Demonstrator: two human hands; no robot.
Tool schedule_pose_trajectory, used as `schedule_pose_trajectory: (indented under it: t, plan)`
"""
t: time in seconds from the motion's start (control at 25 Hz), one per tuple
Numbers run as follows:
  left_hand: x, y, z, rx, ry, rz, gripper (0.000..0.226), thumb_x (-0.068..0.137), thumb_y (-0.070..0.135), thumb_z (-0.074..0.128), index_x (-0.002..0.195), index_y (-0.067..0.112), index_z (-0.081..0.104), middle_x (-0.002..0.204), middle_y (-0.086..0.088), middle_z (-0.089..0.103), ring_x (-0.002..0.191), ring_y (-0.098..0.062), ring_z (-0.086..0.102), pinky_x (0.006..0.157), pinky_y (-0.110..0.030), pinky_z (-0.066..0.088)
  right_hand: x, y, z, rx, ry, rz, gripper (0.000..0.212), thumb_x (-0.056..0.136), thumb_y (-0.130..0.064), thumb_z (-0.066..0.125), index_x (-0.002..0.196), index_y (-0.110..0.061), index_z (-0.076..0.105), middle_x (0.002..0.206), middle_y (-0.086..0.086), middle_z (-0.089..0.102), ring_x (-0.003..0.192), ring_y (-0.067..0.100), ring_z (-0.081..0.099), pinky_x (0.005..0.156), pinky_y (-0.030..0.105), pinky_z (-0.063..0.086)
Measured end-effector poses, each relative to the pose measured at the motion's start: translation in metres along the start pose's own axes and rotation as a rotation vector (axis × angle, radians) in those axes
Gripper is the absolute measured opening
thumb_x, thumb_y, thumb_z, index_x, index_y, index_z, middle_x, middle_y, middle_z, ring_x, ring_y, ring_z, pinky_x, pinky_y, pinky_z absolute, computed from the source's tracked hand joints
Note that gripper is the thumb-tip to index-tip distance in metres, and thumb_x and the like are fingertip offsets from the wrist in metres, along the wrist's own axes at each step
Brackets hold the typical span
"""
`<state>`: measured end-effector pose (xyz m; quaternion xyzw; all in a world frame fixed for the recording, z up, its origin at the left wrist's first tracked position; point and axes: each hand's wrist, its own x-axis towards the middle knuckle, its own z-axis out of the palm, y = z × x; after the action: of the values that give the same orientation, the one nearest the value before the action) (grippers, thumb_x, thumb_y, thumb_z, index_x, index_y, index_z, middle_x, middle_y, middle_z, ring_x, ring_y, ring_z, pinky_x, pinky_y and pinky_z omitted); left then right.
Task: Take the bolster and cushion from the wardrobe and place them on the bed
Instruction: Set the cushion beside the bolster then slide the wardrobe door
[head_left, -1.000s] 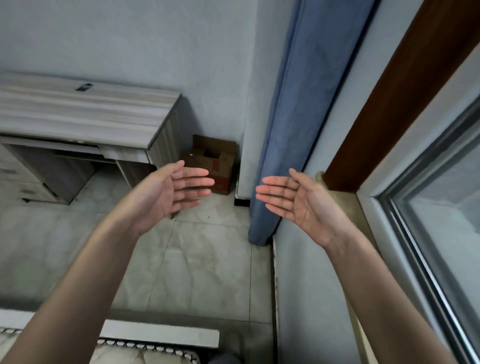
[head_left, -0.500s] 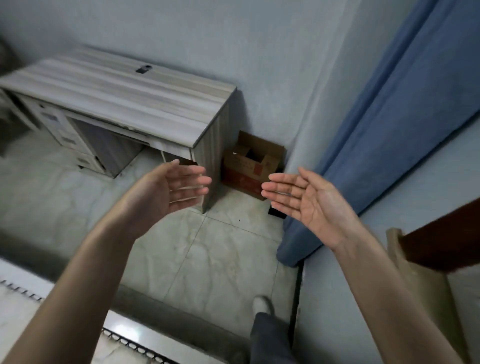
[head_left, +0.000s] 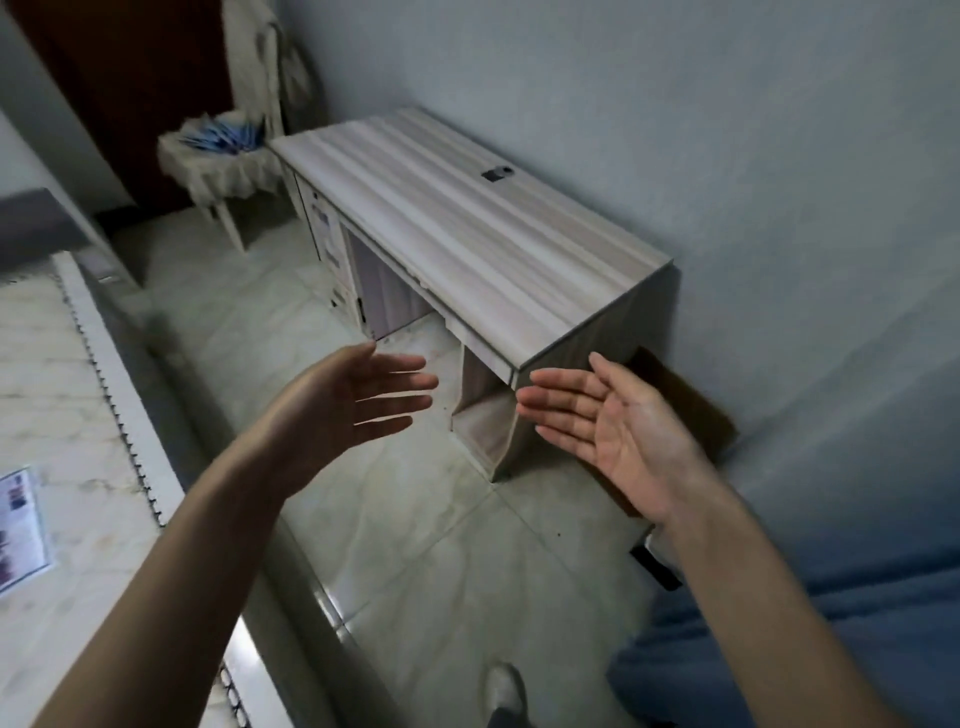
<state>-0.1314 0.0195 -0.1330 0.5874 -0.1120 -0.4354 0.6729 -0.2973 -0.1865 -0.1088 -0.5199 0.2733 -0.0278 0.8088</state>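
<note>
Two hands out front, palms facing, nothing in either.

Left hand (head_left: 343, 410) and right hand (head_left: 618, 431) hover apart over the tiled floor (head_left: 415, 545), fingers straight and loosely spread, gripping nothing. Between them shows the near corner of the desk (head_left: 467, 234), which runs along the wall (head_left: 727, 156); its end panel stands just beyond the right fingertips. A brown box (head_left: 696, 410) sits behind the right hand, and a blue curtain (head_left: 831, 623) crowds the lower right. The bed (head_left: 62, 389) lies at the left, its edge running beside the left forearm, leaving a floor lane between bed and desk. A draped chair (head_left: 228, 161) stands at the desk's far end. Bolster, cushion and wardrobe are out of sight.
</note>
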Motion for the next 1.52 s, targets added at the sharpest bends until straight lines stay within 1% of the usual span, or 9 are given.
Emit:
schedule_pose_trajectory:
  t: [0.32,0.52,0.64,0.88,0.96,1.04,1.16,1.32,1.52]
  plan:
    - [0.041,0.027,-0.022,-0.073,0.168,0.038,0.044,0.097,0.034,0.036,0.105,0.01,0.071,0.113,-0.014,0.073,0.101,-0.027,0.071,0.092,-0.04,0.051,0.093,-0.039,-0.003,-0.047,-0.151,0.02,0.051,0.103,-0.04,0.03,0.106,-0.009,0.071,0.109,0.015,0.074,0.104,0.024,0.071,0.102,0.041,0.046]
    - [0.045,0.038,-0.065,-0.142,0.241,0.061,0.043,0.082,0.038,0.048,0.098,0.011,0.076,0.114,-0.016,0.072,0.103,-0.029,0.07,0.095,-0.044,0.048,0.15,-0.042,0.031,-0.063,-0.257,0.057,0.051,0.102,-0.042,0.034,0.105,-0.009,0.072,0.111,0.015,0.074,0.106,0.025,0.07,0.104,0.041,0.045]
    - [0.049,0.052,-0.111,-0.164,0.295,0.083,0.043,0.082,0.039,0.047,0.098,0.011,0.077,0.115,-0.016,0.071,0.105,-0.029,0.07,0.095,-0.043,0.047,0.192,-0.048,0.071,-0.07,-0.309,0.08,0.051,0.101,-0.043,0.034,0.1,-0.01,0.074,0.109,0.015,0.074,0.105,0.026,0.07,0.103,0.04,0.045]
    - [0.069,0.108,-0.215,-0.148,0.347,0.136,0.042,0.083,0.039,0.047,0.096,0.014,0.079,0.114,-0.015,0.072,0.105,-0.027,0.07,0.088,-0.038,0.055,0.282,-0.062,0.168,-0.085,-0.386,0.049,0.051,0.101,-0.042,0.033,0.107,-0.008,0.071,0.111,0.016,0.074,0.105,0.025,0.07,0.101,0.04,0.046]
    - [0.075,0.128,-0.248,-0.139,0.381,0.136,0.042,0.088,0.036,0.043,0.096,0.014,0.079,0.113,-0.014,0.073,0.104,-0.027,0.07,0.087,-0.037,0.055,0.308,-0.071,0.203,-0.092,-0.402,0.052,0.052,0.102,-0.042,0.032,0.107,-0.008,0.071,0.111,0.016,0.074,0.105,0.025,0.07,0.102,0.04,0.046]
    - [0.085,0.15,-0.284,-0.138,0.402,0.157,0.044,0.093,0.034,0.04,0.097,0.013,0.078,0.113,-0.015,0.073,0.105,-0.029,0.069,0.089,-0.04,0.052,0.336,-0.079,0.236,-0.092,-0.421,0.037,0.052,0.102,-0.042,0.032,0.107,-0.007,0.071,0.111,0.016,0.074,0.105,0.025,0.07,0.102,0.04,0.046]
    - [0.096,0.175,-0.326,-0.137,0.415,0.167,0.042,0.088,0.035,0.043,0.097,0.012,0.078,0.114,-0.015,0.072,0.106,-0.029,0.069,0.091,-0.042,0.048,0.37,-0.084,0.274,-0.095,-0.448,0.05,0.052,0.101,-0.042,0.032,0.107,-0.008,0.07,0.11,0.015,0.074,0.105,0.025,0.07,0.101,0.04,0.046]
    - [0.115,0.202,-0.383,-0.13,0.432,0.198,0.048,0.097,0.033,0.034,0.097,0.015,0.078,0.113,-0.014,0.073,0.103,-0.026,0.071,0.09,-0.042,0.048,0.423,-0.088,0.321,-0.103,-0.488,0.081,0.051,0.101,-0.043,0.033,0.103,-0.009,0.072,0.109,0.015,0.074,0.104,0.025,0.071,0.099,0.038,0.049]
    - [0.146,0.236,-0.46,-0.125,0.503,0.237,0.048,0.098,0.035,0.034,0.099,0.016,0.078,0.115,-0.013,0.072,0.106,-0.027,0.069,0.088,-0.04,0.052,0.51,-0.1,0.385,-0.129,-0.556,0.121,0.052,0.101,-0.042,0.032,0.102,-0.009,0.073,0.11,0.016,0.074,0.104,0.026,0.071,0.094,0.035,0.053]
